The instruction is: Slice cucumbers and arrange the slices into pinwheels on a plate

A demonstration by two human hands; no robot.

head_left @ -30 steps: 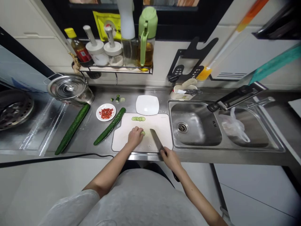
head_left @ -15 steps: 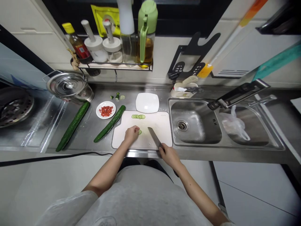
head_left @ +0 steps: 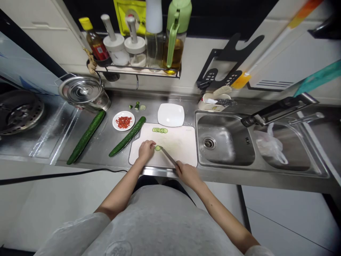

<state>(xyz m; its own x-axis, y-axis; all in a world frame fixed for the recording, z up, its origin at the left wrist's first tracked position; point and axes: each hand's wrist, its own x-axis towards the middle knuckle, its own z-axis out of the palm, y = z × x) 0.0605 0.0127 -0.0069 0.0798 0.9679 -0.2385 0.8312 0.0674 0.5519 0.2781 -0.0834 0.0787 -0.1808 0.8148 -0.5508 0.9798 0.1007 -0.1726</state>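
A white cutting board (head_left: 181,142) lies on the steel counter in front of me. My left hand (head_left: 146,150) is curled over a short cucumber piece (head_left: 158,148) near the board's middle, holding it down. My right hand (head_left: 186,173) grips the handle of a knife (head_left: 167,156) at the board's front edge. The blade points up and left, its tip against the cut end of the cucumber piece. A short row of cucumber slices (head_left: 160,130) rests near the board's far edge.
Two whole cucumbers (head_left: 128,136) (head_left: 86,136) lie left of the board, beside a small dish of chopped red chilli (head_left: 123,121). An empty white plate (head_left: 171,115) sits behind the board. A lidded pot (head_left: 83,91) stands far left, a double sink (head_left: 226,144) to the right.
The knife has swung left, from lying clear of the cucumber piece to its blade meeting the piece's cut end. My left hand has shifted slightly left on the piece.
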